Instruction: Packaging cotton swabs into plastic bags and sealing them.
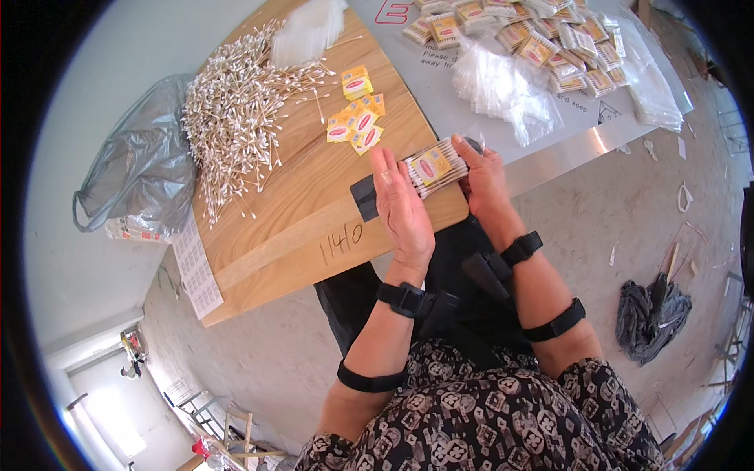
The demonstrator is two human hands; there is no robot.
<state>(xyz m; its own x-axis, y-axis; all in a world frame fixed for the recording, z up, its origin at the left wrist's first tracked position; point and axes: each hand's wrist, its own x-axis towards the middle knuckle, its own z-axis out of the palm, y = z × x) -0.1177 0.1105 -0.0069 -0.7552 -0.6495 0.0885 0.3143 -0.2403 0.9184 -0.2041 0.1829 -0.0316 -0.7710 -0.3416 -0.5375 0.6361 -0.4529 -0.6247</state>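
As the swab packet (433,166) could perhaps spill, my right grip (487,180) pinched its right end, and my left grip (405,210) stood flat, unclosed, at its left.

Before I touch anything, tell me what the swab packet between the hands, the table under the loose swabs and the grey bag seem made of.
Swab packet: perhaps clear plastic film, glossy; swabs and a yellow card show through.
Table: wood or wood-look laminate, smooth, by its grain.
Grey bag: probably thin plastic, shiny, judging by its creases and translucency.
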